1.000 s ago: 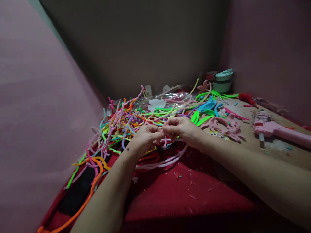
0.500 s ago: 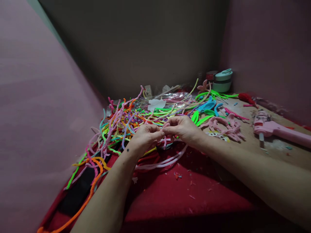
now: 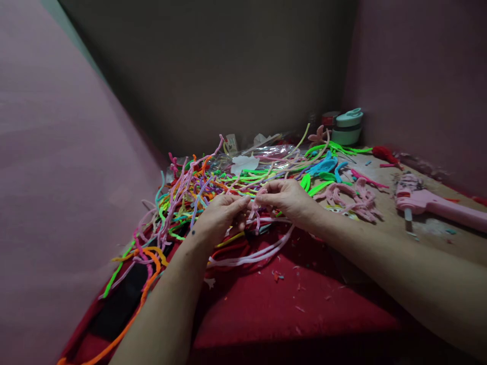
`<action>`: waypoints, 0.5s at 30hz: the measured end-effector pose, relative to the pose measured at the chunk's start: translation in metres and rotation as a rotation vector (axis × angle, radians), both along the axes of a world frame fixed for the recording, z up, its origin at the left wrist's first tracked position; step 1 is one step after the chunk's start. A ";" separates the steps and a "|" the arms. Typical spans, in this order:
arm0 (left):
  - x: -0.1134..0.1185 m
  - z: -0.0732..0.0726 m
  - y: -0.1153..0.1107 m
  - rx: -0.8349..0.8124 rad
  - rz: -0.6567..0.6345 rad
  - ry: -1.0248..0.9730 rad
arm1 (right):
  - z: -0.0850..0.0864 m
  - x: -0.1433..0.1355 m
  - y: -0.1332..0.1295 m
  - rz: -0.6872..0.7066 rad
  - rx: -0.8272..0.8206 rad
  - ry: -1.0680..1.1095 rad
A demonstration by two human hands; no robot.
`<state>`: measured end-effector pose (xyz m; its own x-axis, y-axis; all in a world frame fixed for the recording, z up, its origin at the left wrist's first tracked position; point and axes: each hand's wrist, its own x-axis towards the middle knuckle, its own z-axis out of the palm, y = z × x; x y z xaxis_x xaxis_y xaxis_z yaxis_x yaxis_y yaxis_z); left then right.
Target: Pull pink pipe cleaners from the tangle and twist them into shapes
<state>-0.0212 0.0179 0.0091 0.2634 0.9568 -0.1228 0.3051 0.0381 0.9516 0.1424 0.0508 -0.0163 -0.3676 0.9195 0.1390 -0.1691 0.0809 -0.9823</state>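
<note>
Over the front of a heap of coloured pipe cleaners (image 3: pixel 198 177), my two hands are close together. A small bent pink pipe cleaner (image 3: pixel 257 215) hangs from the fingertips of my right hand (image 3: pixel 291 201), which pinches it between thumb and forefinger. My left hand (image 3: pixel 224 213) is just to its left, thumb and fingers drawn together at the pink piece's edge. Whatever sits between the left fingertips is too small to make out. Below the hands, a looped pale pink pipe cleaner (image 3: pixel 253 259) lies on the red cloth (image 3: pixel 274 314).
A pink glue gun (image 3: pixel 437 203) lies at the right on a brown board (image 3: pixel 391 197). Nearby are twisted pink pieces (image 3: pixel 365 200), blue pieces (image 3: pixel 325 165) and green leaf shapes (image 3: pixel 305 182). A mint-green container (image 3: pixel 347 133) stands behind. Orange pipe cleaner (image 3: pixel 125 332) trails along the left edge.
My left hand has drawn slightly left and down, opening a small gap from my right fingertips. More of the pink pipe cleaner shows in my right hand, which has barely moved.
</note>
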 end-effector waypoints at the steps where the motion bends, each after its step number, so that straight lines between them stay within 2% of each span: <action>1: 0.000 0.000 0.000 -0.015 0.005 0.012 | 0.000 0.000 0.000 -0.017 -0.009 0.008; 4: 0.003 0.002 -0.001 -0.036 0.041 0.046 | 0.000 -0.001 0.000 -0.021 -0.036 0.026; 10: 0.009 0.003 -0.002 0.009 0.086 0.082 | -0.003 -0.001 0.000 0.136 -0.018 0.038; 15: 0.018 0.008 -0.008 -0.007 0.174 0.060 | -0.011 -0.003 0.002 0.112 -0.016 0.090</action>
<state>-0.0033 0.0103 0.0173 0.0859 0.9864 -0.1401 0.3495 0.1018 0.9314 0.1399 0.0525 -0.0269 -0.4548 0.8759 0.1613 -0.2632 0.0409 -0.9639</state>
